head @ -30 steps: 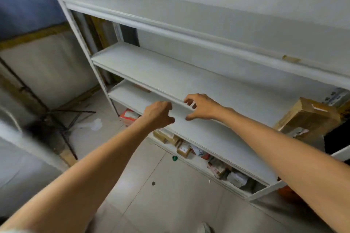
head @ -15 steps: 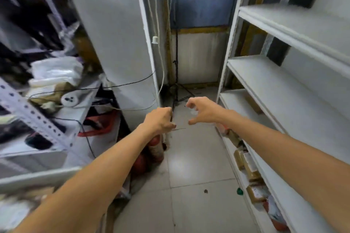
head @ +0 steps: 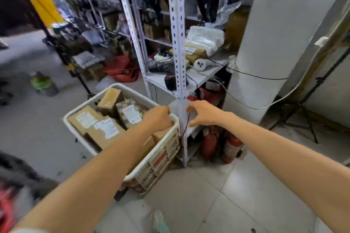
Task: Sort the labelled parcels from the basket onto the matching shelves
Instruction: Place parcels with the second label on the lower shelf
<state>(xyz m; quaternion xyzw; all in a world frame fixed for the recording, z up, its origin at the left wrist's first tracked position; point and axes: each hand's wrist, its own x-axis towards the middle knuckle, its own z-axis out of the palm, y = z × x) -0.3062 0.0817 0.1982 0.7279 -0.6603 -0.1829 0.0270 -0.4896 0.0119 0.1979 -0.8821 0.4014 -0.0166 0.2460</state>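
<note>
The left hand (head: 159, 117) was positioned above the far right corner of the white plastic lattice basket (head: 161, 159). Its fingers were curled into a clenched form, and no object was visible in it. The right hand (head: 203, 112) was released, with fingers bent and spread and nothing held. It was in front of the white perforated metal shelf post (head: 178, 43).

The basket stood on the floor, just beside the post. It contained brown cardboard parcels (head: 106, 130) with white labels, and a blue-patterned parcel (head: 129, 112) lay among them. All visible parcels were inside the basket.

Two red fire extinguishers (head: 231, 147) stood on the floor beside the post. A white power strip (head: 201, 64) lay on a shelf above them. A white pillar (head: 274, 34) stood to the right.
</note>
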